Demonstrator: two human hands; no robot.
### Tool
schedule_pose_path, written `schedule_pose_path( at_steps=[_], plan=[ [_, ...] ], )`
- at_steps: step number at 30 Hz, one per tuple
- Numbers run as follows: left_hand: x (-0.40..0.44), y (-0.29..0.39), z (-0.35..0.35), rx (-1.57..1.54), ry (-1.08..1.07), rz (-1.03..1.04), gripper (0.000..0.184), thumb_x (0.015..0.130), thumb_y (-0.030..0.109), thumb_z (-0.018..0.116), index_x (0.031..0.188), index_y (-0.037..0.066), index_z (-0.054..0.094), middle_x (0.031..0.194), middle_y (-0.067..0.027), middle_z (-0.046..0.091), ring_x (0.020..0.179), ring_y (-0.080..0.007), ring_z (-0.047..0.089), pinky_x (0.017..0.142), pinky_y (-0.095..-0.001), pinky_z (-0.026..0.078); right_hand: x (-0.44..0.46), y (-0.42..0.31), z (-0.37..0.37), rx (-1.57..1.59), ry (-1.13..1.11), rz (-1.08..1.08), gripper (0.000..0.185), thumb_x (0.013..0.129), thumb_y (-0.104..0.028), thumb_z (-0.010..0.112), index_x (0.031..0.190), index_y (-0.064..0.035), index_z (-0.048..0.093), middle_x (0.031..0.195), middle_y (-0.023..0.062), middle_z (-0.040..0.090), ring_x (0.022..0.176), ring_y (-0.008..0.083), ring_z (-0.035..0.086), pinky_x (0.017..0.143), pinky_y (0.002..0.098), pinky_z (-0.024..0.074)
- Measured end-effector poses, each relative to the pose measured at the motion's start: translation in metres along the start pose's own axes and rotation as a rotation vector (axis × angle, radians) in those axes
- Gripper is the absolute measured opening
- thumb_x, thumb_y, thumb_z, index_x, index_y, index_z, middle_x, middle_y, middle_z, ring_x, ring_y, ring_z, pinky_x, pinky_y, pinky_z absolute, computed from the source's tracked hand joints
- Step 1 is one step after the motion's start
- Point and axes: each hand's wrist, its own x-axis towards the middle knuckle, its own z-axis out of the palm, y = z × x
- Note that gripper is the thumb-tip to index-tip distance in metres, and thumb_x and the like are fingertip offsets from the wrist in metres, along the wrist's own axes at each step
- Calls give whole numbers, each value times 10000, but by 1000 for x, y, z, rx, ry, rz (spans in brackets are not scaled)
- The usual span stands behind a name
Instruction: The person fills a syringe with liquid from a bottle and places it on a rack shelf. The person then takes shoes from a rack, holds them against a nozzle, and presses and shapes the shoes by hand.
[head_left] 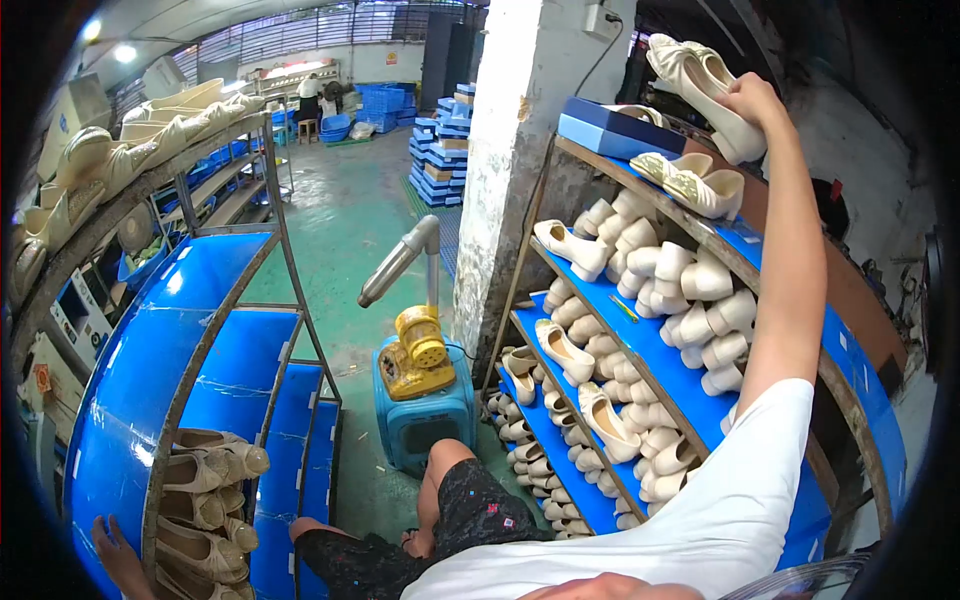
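High at the right, my right hand [755, 100] is closed on a pair of cream flat shoes [700, 85], held above the top shelf of the right rack. Below it, more cream shoes [705, 190] lie on that shelf beside a blue box [615, 130]. At the lower left, my left hand [120, 560] is at the blue shelf [110, 470] of the left rack, its fingers apart and nothing visible in them. Glittery beige shoes [205, 505] stand just to its right.
Rows of cream shoes [690, 270] fill the right rack's lower shelves. Between the racks stands a yellow machine [415, 355] with a metal pipe on a blue stool [425, 420]. A pillar [510, 150] rises behind it. Farther back are stacked blue boxes [440, 150] and a person [308, 92].
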Motion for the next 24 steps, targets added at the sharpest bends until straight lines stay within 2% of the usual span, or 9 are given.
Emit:
schedule_pose_path(
  at_steps=[1, 5, 8, 10, 13, 16, 20, 21, 24],
  plan=[
    [-1, 4, -1, 0, 46, 53, 376, 1015, 310, 652, 1084, -52, 728, 1033, -277, 728, 973, -457, 694, 879, -530, 550, 6, -17, 4, 13, 26, 44, 486, 813, -409, 867, 1163, -79, 793, 1187, 198, 763, 1104, 345, 747, 939, 454, 574],
    [0, 53, -28, 144, 29, -169, 340, 1014, 288, 641, 1120, -23, 728, 1091, -252, 718, 1017, -445, 680, 907, -518, 543, 21, -73, 32, -65, -13, 137, 625, 809, -398, 865, 1331, -89, 715, 1362, 174, 698, 1256, 353, 679, 1024, 485, 548],
    [-7, 41, -30, 185, -40, -145, 375, 1031, 311, 587, 1219, 10, 708, 1208, -230, 687, 1109, -429, 652, 973, -510, 524, 42, -90, 61, -74, -48, 142, 638, 787, -403, 872, 1318, -83, 724, 1374, 177, 690, 1273, 358, 668, 1039, 483, 542],
    [-7, 34, -30, 211, -90, -118, 408, 1042, 326, 551, 1284, 31, 694, 1285, -216, 666, 1170, -419, 633, 1017, -505, 512, 71, -90, 84, -45, -59, 133, 583, 791, -322, 837, 1314, -87, 731, 1393, 180, 677, 1285, 366, 658, 1054, 486, 534],
    [-7, 28, -30, 204, -109, -122, 378, 1050, 292, 548, 1260, 13, 692, 1249, -214, 669, 1138, -407, 640, 988, -490, 515, 92, -96, 102, 23, -73, 147, 546, 793, -245, 792, 1309, -75, 733, 1386, 182, 683, 1287, 365, 658, 1061, 501, 527],
    [-6, 23, -26, 173, -112, -137, 349, 1058, 257, 545, 1236, -4, 691, 1213, -213, 672, 1106, -396, 648, 959, -475, 519, 92, -111, 112, -15, -115, 148, 532, 802, -272, 800, 1295, -79, 742, 1374, 175, 693, 1275, 360, 667, 1049, 504, 535],
    [-10, 11, -20, 123, -109, -167, 312, 1068, 212, 542, 1205, -27, 689, 1165, -212, 676, 1063, -380, 657, 920, -456, 523, 111, -103, 149, -10, -167, 167, 625, 807, -380, 842, 1367, -135, 709, 1486, 151, 622, 1395, 361, 573, 1146, 631, 389],
    [-10, 5, -18, 104, -105, -173, 304, 1071, 201, 541, 1197, -33, 688, 1153, -212, 678, 1052, -376, 660, 911, -451, 525, 132, -94, 162, -10, -247, 193, 662, 817, -407, 841, 1405, -149, 681, 1534, 138, 582, 1451, 358, 513, 1169, 683, 303],
    [-9, -8, -8, 46, -108, -176, 279, 1078, 166, 538, 1173, -51, 686, 1117, -211, 681, 1020, -364, 667, 882, -436, 528, 113, -104, 149, -3, -190, 217, 632, 810, -411, 852, 1358, -126, 715, 1461, 155, 641, 1375, 379, 586, 1128, 619, 402]
  ],
)
